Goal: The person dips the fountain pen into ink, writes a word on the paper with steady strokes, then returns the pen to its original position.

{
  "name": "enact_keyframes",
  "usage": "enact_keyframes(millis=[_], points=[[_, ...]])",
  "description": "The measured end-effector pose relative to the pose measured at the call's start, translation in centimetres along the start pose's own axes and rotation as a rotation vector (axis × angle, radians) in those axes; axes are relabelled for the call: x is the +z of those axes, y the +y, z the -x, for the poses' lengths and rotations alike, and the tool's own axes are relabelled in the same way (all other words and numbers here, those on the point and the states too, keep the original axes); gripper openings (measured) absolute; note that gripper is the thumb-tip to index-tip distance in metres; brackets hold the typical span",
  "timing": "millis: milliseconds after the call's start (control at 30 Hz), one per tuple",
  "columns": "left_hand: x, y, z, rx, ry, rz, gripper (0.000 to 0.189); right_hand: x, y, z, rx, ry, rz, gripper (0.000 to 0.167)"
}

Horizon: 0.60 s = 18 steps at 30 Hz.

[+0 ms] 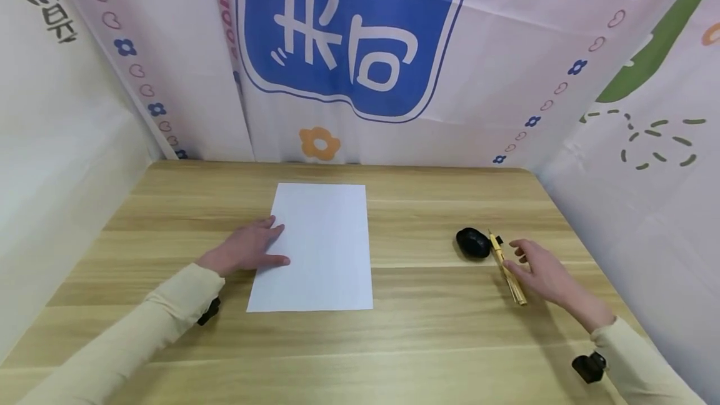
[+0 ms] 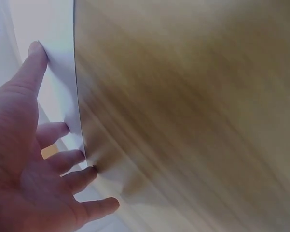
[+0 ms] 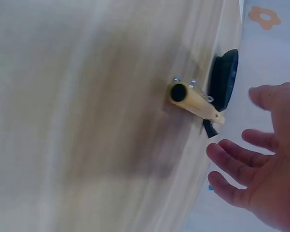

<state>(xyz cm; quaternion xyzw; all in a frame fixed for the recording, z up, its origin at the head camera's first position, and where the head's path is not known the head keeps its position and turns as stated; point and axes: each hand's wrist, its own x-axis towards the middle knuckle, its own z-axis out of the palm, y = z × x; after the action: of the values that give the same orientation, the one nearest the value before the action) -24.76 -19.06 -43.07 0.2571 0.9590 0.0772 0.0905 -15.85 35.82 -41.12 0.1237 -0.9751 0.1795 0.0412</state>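
Note:
A blank white sheet of paper (image 1: pixel 320 249) lies left of centre on the wooden table. My left hand (image 1: pixel 250 245) is at its left edge, fingers spread, with the thumb and some fingertips over the paper; the left wrist view shows the hand (image 2: pixel 29 154) along that edge. On the right lies a slim gold pen (image 1: pixel 510 280), its thin tip pointing away from me. Just right of it hovers my right hand (image 1: pixel 542 270), fingers loosely bent; in the right wrist view a gap separates the hand (image 3: pixel 265 159) from the pen (image 3: pixel 198 104).
Touching or close to the pen's left side is a smooth black rounded object (image 1: pixel 474 244), its kind unclear. A small black piece (image 1: pixel 499 240) sits by the pen's tip. Printed cloth walls (image 1: pixel 214 124) enclose the table (image 1: pixel 416 330) at the back and both sides.

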Motion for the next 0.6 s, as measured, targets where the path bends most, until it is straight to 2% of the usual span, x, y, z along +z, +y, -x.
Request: enact_keyframes(millis=[233,467,600], points=[[0.2,1.7,-0.4,-0.017,-0.010,-0.016,0.080,0.9,0.4,0.6,0.094,-0.039,0.002,0.040],[0.3,3.5,-1.1,-0.019,-0.023,-0.011,0.081,1.8,0.4,1.2,0.110,-0.004,0.022,0.037],[0.5,4.2,-1.4,-0.029,-0.030,0.006,0.082,2.1,0.3,1.3,0.127,-0.011,0.021,0.039]])
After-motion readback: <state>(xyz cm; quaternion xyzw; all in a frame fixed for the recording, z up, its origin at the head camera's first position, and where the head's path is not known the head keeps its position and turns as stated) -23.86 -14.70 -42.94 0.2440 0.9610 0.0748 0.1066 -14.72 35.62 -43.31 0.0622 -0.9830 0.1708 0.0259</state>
